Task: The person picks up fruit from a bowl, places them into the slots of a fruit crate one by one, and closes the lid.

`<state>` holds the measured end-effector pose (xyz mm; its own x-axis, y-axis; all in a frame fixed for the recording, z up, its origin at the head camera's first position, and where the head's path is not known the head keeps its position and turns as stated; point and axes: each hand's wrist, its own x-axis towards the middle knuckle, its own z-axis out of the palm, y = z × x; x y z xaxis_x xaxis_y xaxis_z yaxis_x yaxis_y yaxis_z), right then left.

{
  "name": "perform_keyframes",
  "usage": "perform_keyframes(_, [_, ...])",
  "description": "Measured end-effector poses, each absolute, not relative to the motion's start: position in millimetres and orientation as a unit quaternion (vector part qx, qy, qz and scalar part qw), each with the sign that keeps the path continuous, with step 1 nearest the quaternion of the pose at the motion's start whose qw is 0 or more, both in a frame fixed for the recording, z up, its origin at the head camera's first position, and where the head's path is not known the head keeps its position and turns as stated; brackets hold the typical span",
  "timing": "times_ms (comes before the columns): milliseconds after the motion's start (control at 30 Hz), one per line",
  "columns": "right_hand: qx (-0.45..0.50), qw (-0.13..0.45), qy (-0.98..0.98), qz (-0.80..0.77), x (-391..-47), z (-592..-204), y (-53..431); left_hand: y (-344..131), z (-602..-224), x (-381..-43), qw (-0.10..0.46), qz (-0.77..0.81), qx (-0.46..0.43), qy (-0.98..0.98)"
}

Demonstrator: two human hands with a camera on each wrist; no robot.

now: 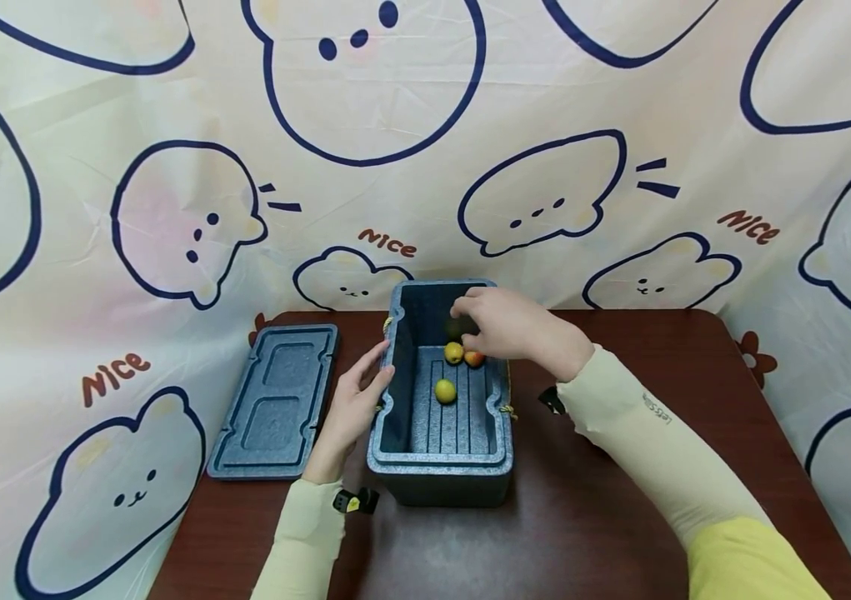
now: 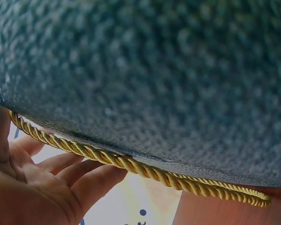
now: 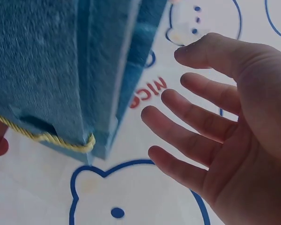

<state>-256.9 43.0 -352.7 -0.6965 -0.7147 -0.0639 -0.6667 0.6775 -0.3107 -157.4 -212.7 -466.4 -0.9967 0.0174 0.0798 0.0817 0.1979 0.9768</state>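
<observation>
A blue-grey foam box (image 1: 440, 460) stands lidless on the table. Inside it lie two yellow fruits, one near the middle (image 1: 445, 391) and one farther back (image 1: 453, 352). Beside the farther one is a reddish round fruit (image 1: 474, 359), and behind them a dark roundish thing (image 1: 457, 327), partly hidden by the right hand. My right hand (image 1: 503, 321) hovers over the box's far right side; the right wrist view shows its fingers spread with nothing held. My left hand (image 1: 353, 400) touches the box's left side with nearly straight fingers, near the yellow rope (image 2: 131, 165).
The matching blue-grey lid (image 1: 275, 404) lies flat to the left of the box. Underneath is a dark brown table (image 1: 605, 500). A cartoon-printed cloth (image 1: 425, 200) hangs behind and at both sides.
</observation>
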Motion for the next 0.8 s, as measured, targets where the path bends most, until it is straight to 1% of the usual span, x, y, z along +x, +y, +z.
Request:
perform_keyframes(267, [-0.355, 0.053, 0.917, -0.175, -250.8, -342.2, 76.8, -213.7, -465.3, -157.5, 0.029, -0.626, -0.029, -0.778])
perform_keyframes(567, [-0.332, -0.008, 0.921, -0.204, -255.4, -354.3, 127.5, -213.6, -467.1, -157.8, 0.029, -0.623, -0.026, -0.781])
perform_keyframes(667, [-0.311, -0.014, 0.927, -0.208, -257.0, -360.0, 147.5, -212.8, -468.0, -157.7, 0.028, -0.623, -0.025, -0.781])
perform_keyframes(800, [-0.280, -0.006, 0.938, -0.206, -257.4, -369.1, 171.5, -212.2, -467.8, -157.8, 0.026, -0.624, -0.026, -0.781])
